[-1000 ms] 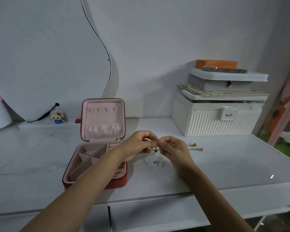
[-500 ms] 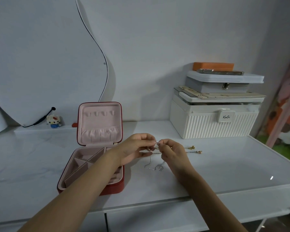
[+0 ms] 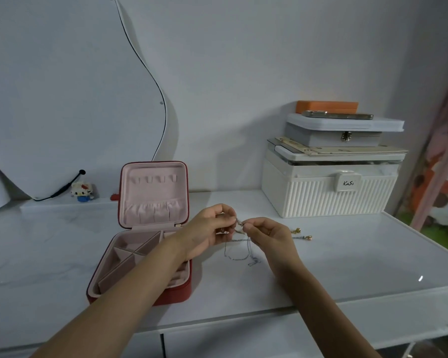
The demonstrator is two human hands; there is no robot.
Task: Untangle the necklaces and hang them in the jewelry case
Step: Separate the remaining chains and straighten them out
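A knot of thin silver and gold chain necklaces is pinched between two bare hands just above the white glossy surface, its slack silver loops trailing down onto the top below the fingers. The left hand grips the tangle with thumb and fingertips closed on it; the right hand meets it from the other side, thumb and forefinger nipped tight on the same small knot. Two gold-tipped chain ends lie stretched out on the surface to the right of the right hand.

Compared with a second ago, the hands have hardly shifted: they stay fingertip to fingertip at the same spot, while the hanging loops have dropped slightly longer and looser. That suggests the knot is beginning to give, though the chains are not yet parted.

Just beside the left hand stands the open red square jewelry case with pale pink lining, its lid upright; the row of small hooks in the lid is bare, so no necklace is hung so far. Further right, against the wall, a white ribbed storage box carries a stack of smaller boxes.
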